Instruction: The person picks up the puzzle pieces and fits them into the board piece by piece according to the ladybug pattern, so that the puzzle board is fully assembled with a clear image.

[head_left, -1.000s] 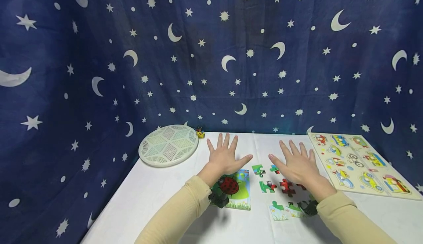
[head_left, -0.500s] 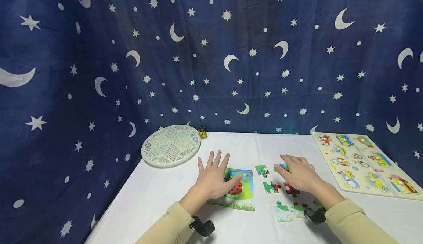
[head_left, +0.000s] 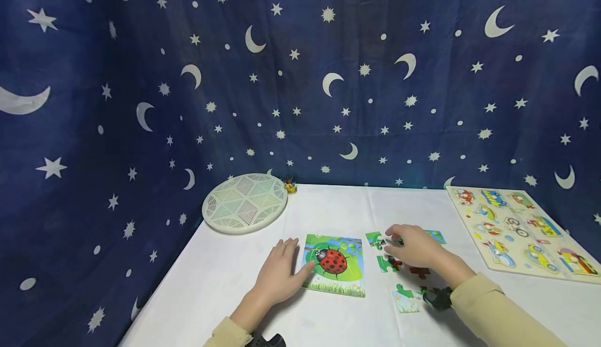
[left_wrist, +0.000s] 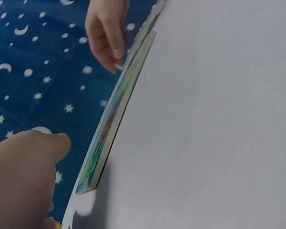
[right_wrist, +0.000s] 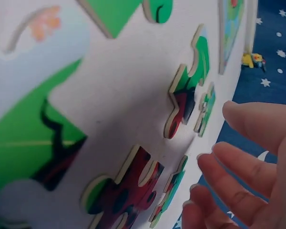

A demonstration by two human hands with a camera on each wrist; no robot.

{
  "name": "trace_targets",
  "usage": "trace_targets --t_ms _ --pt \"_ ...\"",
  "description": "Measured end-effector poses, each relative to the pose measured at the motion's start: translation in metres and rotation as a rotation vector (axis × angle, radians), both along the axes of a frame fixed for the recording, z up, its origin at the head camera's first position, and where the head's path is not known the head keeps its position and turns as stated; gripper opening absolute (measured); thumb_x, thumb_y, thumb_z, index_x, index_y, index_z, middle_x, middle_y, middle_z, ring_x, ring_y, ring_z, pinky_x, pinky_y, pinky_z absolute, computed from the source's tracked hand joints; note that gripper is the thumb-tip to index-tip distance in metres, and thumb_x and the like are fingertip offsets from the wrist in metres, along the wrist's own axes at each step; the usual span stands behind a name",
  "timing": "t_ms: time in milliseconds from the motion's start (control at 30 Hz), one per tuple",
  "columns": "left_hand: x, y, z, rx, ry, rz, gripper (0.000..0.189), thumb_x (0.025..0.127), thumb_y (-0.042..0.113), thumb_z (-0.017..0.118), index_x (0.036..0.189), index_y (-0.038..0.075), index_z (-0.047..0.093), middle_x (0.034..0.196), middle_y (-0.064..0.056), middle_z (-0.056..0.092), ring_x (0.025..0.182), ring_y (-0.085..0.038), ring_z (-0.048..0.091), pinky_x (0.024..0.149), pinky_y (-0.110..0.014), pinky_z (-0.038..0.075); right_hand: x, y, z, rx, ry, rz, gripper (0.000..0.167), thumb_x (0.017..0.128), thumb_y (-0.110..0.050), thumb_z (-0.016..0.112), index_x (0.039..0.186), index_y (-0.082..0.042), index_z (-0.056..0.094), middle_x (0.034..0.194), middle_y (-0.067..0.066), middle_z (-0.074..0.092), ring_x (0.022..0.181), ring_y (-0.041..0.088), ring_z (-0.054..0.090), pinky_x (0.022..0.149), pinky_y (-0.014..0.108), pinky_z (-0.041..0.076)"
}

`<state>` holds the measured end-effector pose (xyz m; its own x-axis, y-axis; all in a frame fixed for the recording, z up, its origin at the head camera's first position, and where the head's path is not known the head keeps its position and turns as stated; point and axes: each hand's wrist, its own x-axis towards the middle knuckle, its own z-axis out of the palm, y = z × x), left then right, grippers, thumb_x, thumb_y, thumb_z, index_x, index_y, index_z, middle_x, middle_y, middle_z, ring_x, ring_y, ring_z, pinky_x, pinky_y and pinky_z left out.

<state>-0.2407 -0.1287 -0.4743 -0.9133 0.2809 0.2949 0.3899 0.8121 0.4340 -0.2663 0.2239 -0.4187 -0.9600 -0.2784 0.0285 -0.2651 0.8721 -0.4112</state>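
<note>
A square ladybug picture board (head_left: 332,266) lies flat on the white table. My left hand (head_left: 279,274) is at its left edge, fingers extended and thumb near the board; whether it touches is unclear. Loose jigsaw pieces lie right of the board, among them a green corner piece (head_left: 374,239), a green-and-red piece (right_wrist: 188,83) and a red spotted piece (right_wrist: 133,183). Over the far pieces hovers my right hand (head_left: 415,245), its fingers slightly bent and apart, with nothing between them in the right wrist view. It hides part of the pieces below.
A round patterned game board (head_left: 245,203) sits at the back left, beside a small yellow toy figure (head_left: 290,185). On the right lies a wooden vehicle puzzle board (head_left: 512,229). A blue star-and-moon curtain (head_left: 300,75) hangs behind the white table (head_left: 211,284).
My left hand has drawn back and left from over the picture board, uncovering it. My right hand has come in over the jigsaw pieces, its fingers going from spread to bent.
</note>
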Motion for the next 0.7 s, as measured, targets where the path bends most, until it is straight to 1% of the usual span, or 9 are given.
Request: trace_targets --t_ms 67,100,167,233,300,400,533,700 --pt "-0.001 -0.004 -0.001 0.023 0.021 0.018 0.081 0.094 0.063 0.061 0.147 0.002 0.052 0.15 -0.022 0.049 0.145 -0.046 0.034 0.117 -0.059 0.031 -0.005 -0.002 0.003 -0.003 -0.035 -0.01 0.042 0.094 -0.027 0.076 0.126 -0.001 0.066 0.109 0.01 0.069 0.101 0.03 0.064 0.086 0.053 0.055" --pt "-0.001 -0.005 -0.001 0.028 0.029 0.011 0.082 0.092 0.063 0.062 0.147 0.003 0.053 0.15 -0.021 0.05 0.145 -0.046 0.034 0.117 -0.059 0.031 -0.008 -0.003 0.004 -0.004 -0.04 -0.009 0.042 0.093 -0.026 0.076 0.126 -0.001 0.066 0.108 0.01 0.068 0.099 0.029 0.064 0.085 0.053 0.055" --pt "-0.001 -0.007 -0.001 0.005 0.018 -0.017 0.087 0.089 0.069 0.062 0.148 0.005 0.054 0.152 -0.02 0.048 0.148 -0.045 0.03 0.118 -0.059 0.028 -0.012 -0.006 0.006 -0.004 -0.043 -0.013 0.041 0.093 -0.025 0.077 0.125 -0.002 0.066 0.107 0.009 0.068 0.096 0.027 0.064 0.083 0.051 0.056" --pt "0.0 -0.009 -0.003 -0.037 -0.017 -0.055 0.093 0.086 0.076 0.06 0.149 0.007 0.053 0.155 -0.019 0.045 0.15 -0.044 0.026 0.12 -0.059 0.024 -0.016 -0.009 0.007 -0.006 -0.048 -0.011 0.041 0.092 -0.024 0.078 0.125 -0.002 0.066 0.106 0.008 0.068 0.096 0.027 0.063 0.083 0.051 0.055" --pt "0.002 -0.011 -0.004 -0.07 -0.053 -0.083 0.099 0.083 0.08 0.059 0.15 0.008 0.052 0.157 -0.019 0.042 0.151 -0.044 0.022 0.121 -0.059 0.021 -0.02 -0.013 0.007 -0.007 -0.059 0.002 0.043 0.09 -0.024 0.079 0.125 -0.003 0.066 0.108 0.009 0.068 0.1 0.029 0.063 0.087 0.053 0.055" --pt "0.005 -0.014 -0.005 -0.107 -0.078 -0.094 0.106 0.078 0.085 0.059 0.152 0.009 0.051 0.159 -0.018 0.04 0.152 -0.044 0.019 0.121 -0.058 0.019 -0.025 -0.019 0.004 -0.009 -0.074 0.033 0.047 0.087 -0.024 0.082 0.126 -0.003 0.067 0.114 0.012 0.067 0.108 0.035 0.062 0.094 0.057 0.052" --pt "0.005 -0.014 -0.008 -0.118 -0.077 -0.108 0.111 0.074 0.088 0.061 0.153 0.01 0.05 0.158 -0.018 0.04 0.152 -0.044 0.02 0.122 -0.058 0.019 -0.03 -0.021 -0.001 -0.013 -0.083 0.054 0.051 0.084 -0.024 0.084 0.127 -0.003 0.067 0.12 0.016 0.066 0.119 0.042 0.058 0.099 0.061 0.048" --pt "0.004 -0.007 -0.008 -0.11 -0.063 -0.11 0.116 0.072 0.089 0.061 0.156 0.011 0.045 0.16 -0.019 0.038 0.152 -0.043 0.018 0.122 -0.057 0.018 -0.036 -0.016 -0.002 -0.012 -0.094 0.046 0.052 0.081 -0.026 0.088 0.124 -0.004 0.068 0.12 0.014 0.066 0.121 0.043 0.057 0.102 0.062 0.045"
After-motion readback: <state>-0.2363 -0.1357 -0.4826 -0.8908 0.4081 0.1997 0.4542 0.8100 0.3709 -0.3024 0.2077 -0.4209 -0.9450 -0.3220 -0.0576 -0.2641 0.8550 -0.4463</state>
